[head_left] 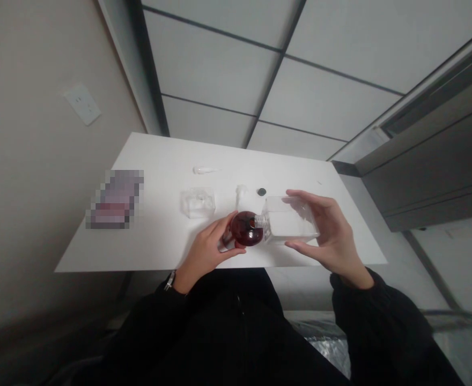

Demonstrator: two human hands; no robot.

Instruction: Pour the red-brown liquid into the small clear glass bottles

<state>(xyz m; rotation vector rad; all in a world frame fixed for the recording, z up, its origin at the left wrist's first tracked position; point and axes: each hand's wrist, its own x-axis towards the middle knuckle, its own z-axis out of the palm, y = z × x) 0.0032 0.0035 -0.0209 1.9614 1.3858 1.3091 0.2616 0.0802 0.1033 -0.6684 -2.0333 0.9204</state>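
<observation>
My left hand (208, 241) is wrapped around a dark reddish-brown bottle (247, 236), whose open mouth faces up and to the right. My right hand (332, 230) grips a clear square bottle (288, 220), fingers on one side and thumb on the other. This clear bottle lies tipped sideways in the air, its threaded neck at the brown bottle's mouth. Whether liquid is flowing between them I cannot tell. Just beyond the bottles is a small black cap (262, 192), and beside it a whitish translucent piece (242, 194) of unclear kind.
A clear square container (199, 202) stands on the white table (159, 241), left of the bottles. Farther back lies a small translucent tapered piece (206, 170). At the table's left side is a pixelated purplish item (115, 198). A panelled wall (220, 69) rises behind the table.
</observation>
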